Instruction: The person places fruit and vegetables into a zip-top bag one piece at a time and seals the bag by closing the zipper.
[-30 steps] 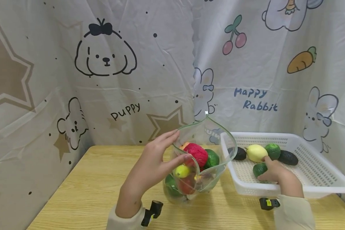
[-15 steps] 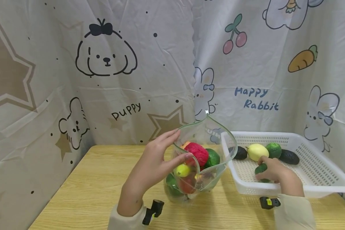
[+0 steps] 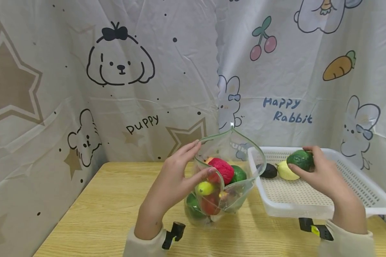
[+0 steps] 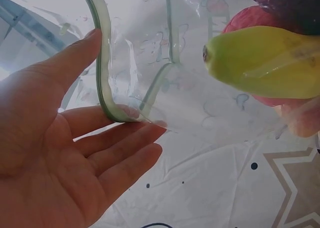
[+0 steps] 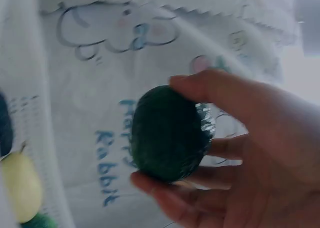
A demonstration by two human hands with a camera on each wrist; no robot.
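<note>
My right hand (image 3: 326, 178) grips a green avocado (image 3: 300, 160) between thumb and fingers, raised over the white basket. The right wrist view shows the avocado (image 5: 167, 133) in that hand's curved fingers. At the centre stands a clear zip bag (image 3: 241, 150), its green-edged mouth spread wide. A red fruit (image 3: 222, 170), a yellow fruit (image 3: 205, 188) and several green and dark ones fill it. My left hand (image 3: 168, 182) touches the bag's rim with spread thumb and fingers. In the left wrist view the fingers are fairly straight against the rim.
The white perforated basket (image 3: 296, 211) stands on the wooden table (image 3: 115, 200) at right. In it lie a dark avocado (image 3: 268, 171) and a yellow pear (image 3: 286, 172); my right hand hides part of its inside. A printed cloth (image 3: 148, 107) hangs behind.
My right hand has lifted the green avocado from the basket floor, up over the pear. The left hand still touches the bag rim, almost unmoved.
</note>
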